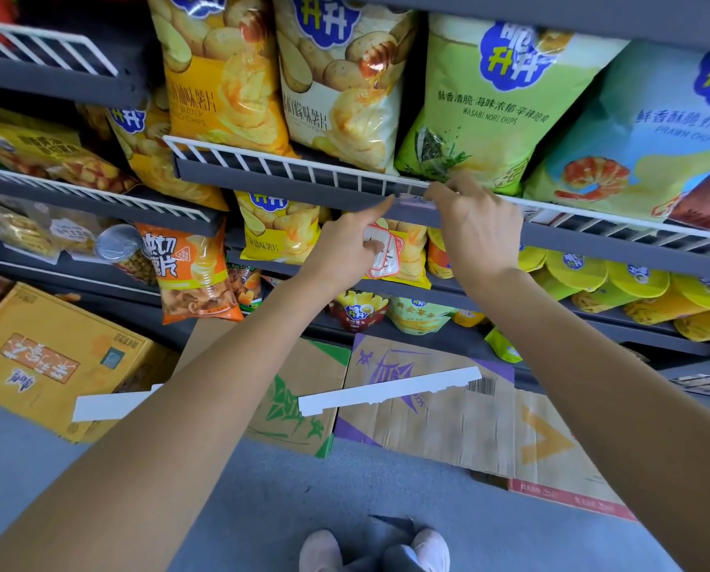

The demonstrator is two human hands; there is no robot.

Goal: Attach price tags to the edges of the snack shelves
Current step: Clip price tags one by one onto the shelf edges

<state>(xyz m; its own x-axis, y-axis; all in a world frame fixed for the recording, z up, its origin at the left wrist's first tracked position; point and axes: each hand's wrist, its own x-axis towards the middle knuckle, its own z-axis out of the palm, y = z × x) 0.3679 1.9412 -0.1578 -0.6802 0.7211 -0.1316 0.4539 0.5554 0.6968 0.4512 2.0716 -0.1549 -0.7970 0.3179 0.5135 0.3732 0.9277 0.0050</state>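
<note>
A grey shelf edge (287, 181) with a white wire rail (262, 156) runs across the middle, below large chip bags. A small pale price tag (412, 201) sits on that edge between my hands. My left hand (349, 241) holds a small stack of red-and-white price tags (384, 258) in its curled fingers, while its index finger points up and touches the left end of the tag on the edge. My right hand (475, 225) grips the top of the shelf edge at the tag's right end, fingers curled over the rail.
Chip bags (481, 101) fill the shelf above the edge, and more snack bags and yellow tubs (638, 282) fill the shelves below. Flattened cardboard boxes (427, 406) and white strips (386, 390) lie on the grey floor. My shoes (378, 549) are at the bottom.
</note>
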